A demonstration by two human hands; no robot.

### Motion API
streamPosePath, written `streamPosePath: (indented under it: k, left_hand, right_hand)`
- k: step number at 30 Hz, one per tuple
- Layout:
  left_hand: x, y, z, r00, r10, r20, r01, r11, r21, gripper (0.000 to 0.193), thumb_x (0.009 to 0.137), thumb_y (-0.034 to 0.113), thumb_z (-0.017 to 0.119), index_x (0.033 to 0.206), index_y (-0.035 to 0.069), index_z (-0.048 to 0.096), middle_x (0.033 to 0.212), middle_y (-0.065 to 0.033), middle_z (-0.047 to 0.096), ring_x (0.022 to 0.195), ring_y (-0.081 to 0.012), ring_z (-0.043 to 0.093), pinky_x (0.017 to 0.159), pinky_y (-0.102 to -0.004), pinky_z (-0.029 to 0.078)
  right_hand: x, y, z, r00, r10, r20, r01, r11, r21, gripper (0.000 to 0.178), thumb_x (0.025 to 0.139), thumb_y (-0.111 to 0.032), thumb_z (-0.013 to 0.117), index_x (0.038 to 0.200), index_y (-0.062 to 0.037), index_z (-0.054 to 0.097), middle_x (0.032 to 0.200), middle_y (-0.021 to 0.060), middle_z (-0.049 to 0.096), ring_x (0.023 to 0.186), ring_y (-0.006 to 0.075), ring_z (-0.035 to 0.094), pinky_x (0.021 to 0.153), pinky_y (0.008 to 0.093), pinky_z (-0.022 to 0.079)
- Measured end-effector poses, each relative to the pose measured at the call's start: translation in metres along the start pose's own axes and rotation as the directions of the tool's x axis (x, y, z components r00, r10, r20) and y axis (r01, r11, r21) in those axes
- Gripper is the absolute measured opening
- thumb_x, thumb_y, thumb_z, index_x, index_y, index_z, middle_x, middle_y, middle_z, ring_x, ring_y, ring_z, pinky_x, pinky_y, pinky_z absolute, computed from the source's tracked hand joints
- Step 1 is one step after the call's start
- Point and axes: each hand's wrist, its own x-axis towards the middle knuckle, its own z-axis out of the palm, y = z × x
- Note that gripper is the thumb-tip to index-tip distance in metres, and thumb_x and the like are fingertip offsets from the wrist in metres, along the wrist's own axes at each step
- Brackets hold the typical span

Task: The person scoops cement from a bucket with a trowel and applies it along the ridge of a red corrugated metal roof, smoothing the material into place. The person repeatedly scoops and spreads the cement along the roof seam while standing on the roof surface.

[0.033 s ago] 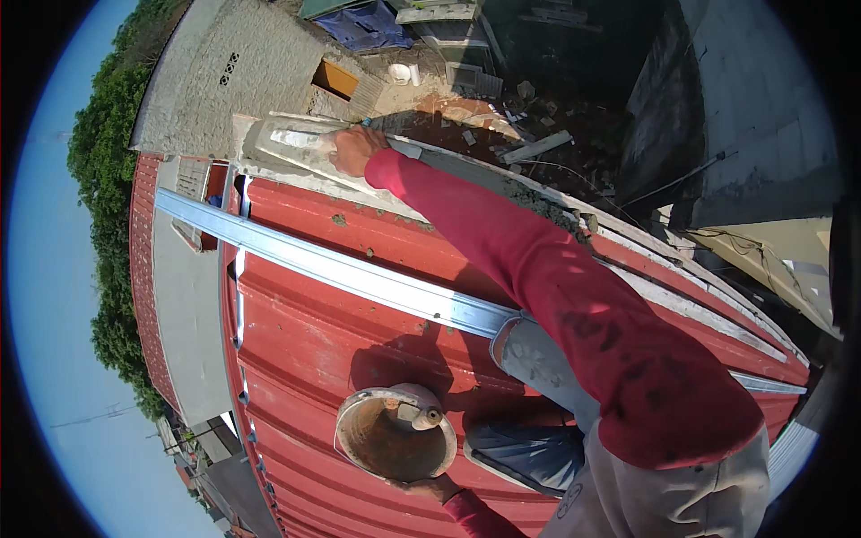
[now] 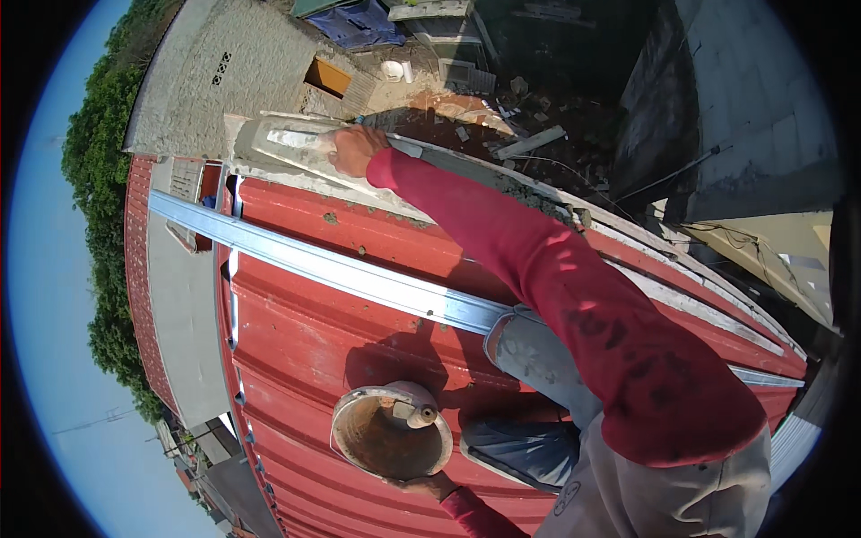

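My right hand is closed on a long, flat, pale hand float, smeared with mortar, which lies along the top of a narrow wall at the roof's edge. Grey mortar coats the wall top around it. Below, on the red roof, my left hand grips the near rim of a round, mortar-stained bucket. Its fingers are partly hidden beneath the bucket. Inside leans a tool with a rounded wooden handle; its lower part is hard to make out.
A shiny metal channel crosses the ribbed red metal roof and meets my leg. Bits of mortar dot the sheets. Past the wall, the ground drops to a yard with rubble and a pale plank. A concrete wall rises at right.
The whole view has shifted slightly left. Both hands keep their hold on the float and the bucket, with no clear movement.
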Motion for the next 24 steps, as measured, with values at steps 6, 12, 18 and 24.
streamPosePath:
  k: [6,12,18,24]
  left_hand:
    - [-0.001,-0.003,0.01,1.0,-0.005,-0.007,0.005,1.0,0.005,0.071,0.1,0.055,0.032,0.15,0.005,0.033,0.154,-0.0188,0.033,0.137,-0.0346,0.038,0.117,-0.0486,0.031]
    - [-0.013,-0.005,0.011,1.0,0.005,-0.028,-0.006,0.999,-0.031,0.069,0.101,0.054,0.032,0.15,0.005,0.033,0.154,-0.0189,0.033,0.137,-0.0344,0.038,0.117,-0.0485,0.031]
    - [-0.006,-0.003,-0.017,1.0,0.017,-0.021,-0.018,0.999,-0.03,0.066,0.102,0.052,0.031,0.149,0.005,0.035,0.152,-0.0192,0.035,0.135,-0.034,0.042,0.117,-0.0473,0.033]
    - [-0.004,-0.013,0.012,0.997,0.04,-0.069,-0.036,0.998,0.052,0.064,0.102,0.049,0.034,0.146,0.003,0.037,0.149,-0.0193,0.039,0.13,-0.0323,0.046,0.114,-0.0453,0.037]
  right_hand:
    - [-0.128,0.077,-0.083,0.997,0.053,0.062,-0.049,0.996,-0.07,0.048,0.089,-0.032,0.063,0.136,-0.0287,0.057,0.096,0.0215,0.069,0.085,0.0379,0.068,0.075,0.0465,0.055]
    - [-0.295,0.16,-0.177,0.988,0.13,0.08,-0.122,0.988,-0.097,0.051,0.089,-0.026,0.068,0.138,-0.028,0.056,0.101,0.0175,0.07,0.088,0.0372,0.068,0.078,0.0401,0.054]
    - [-0.432,0.201,-0.249,0.96,0.262,0.099,-0.253,0.963,-0.096,0.053,0.085,-0.029,0.074,0.136,-0.0233,0.058,0.108,0.0183,0.071,0.091,0.0301,0.071,0.082,0.0378,0.056]
    - [-0.506,0.168,-0.29,0.922,0.384,-0.052,-0.385,0.923,0.008,0.049,0.084,-0.032,0.076,0.127,-0.0122,0.063,0.098,0.0182,0.072,0.086,0.0297,0.072,0.077,0.0356,0.057]
